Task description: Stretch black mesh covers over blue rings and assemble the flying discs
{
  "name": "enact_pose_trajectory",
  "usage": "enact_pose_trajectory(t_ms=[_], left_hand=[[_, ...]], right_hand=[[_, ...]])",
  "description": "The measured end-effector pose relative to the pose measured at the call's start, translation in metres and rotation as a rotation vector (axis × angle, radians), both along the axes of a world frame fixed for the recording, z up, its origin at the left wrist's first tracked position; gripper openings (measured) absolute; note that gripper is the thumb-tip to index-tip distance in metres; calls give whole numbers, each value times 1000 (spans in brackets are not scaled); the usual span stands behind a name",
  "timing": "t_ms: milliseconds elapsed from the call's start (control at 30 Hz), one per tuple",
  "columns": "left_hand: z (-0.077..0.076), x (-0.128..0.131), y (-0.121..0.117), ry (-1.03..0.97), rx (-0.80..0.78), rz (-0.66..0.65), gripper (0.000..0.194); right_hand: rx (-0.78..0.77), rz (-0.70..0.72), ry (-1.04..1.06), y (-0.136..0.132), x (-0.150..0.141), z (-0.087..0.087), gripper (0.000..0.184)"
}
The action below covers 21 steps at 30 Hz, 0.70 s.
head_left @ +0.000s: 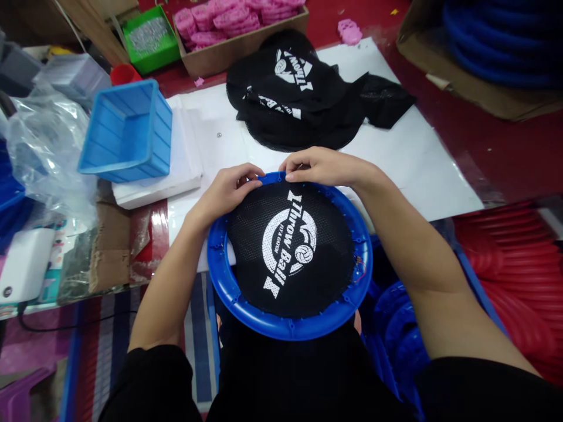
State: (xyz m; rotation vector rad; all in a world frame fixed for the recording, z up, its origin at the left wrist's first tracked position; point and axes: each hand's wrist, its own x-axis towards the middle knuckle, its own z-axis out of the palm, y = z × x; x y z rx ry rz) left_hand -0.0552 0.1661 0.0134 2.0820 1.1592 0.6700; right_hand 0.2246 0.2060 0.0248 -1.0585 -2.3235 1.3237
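Observation:
A blue plastic ring tilts toward me over my lap, its far side by the table edge. Black mesh fabric printed "Throw Ball" in white lies across its opening. On the left, a gap shows between mesh and ring. My left hand is closed at the ring's far left rim, thumb and fingers at the mesh edge. Close beside it, my right hand pinches the far rim, fingers bent. Small wires show on the ring's right side. Beyond the hands lie more printed black mesh pieces.
A blue bin stands on white foam at left. Behind are a green tray of small metal parts and a carton of pink pieces. Blue rings stack at far right; red ones lie lower right.

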Motion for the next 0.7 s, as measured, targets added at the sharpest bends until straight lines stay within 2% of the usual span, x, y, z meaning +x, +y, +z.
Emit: enact_pose_trajectory(t_ms=[167,333,533,700], left_hand=[[4,0,1,0,51,-51,12],[6,-3,2,20,24,-63,12],[4,-5,2,61,58,-95,13],[9,-1,-2,71,104,-101,17]], right_hand=[[-9,7,48,3,2,-4,29],[-6,-21,90,2,-1,-8,27],[77,-87,25,-6,-6,-4,21],[121,-116,-32,-10,-11,0,14]])
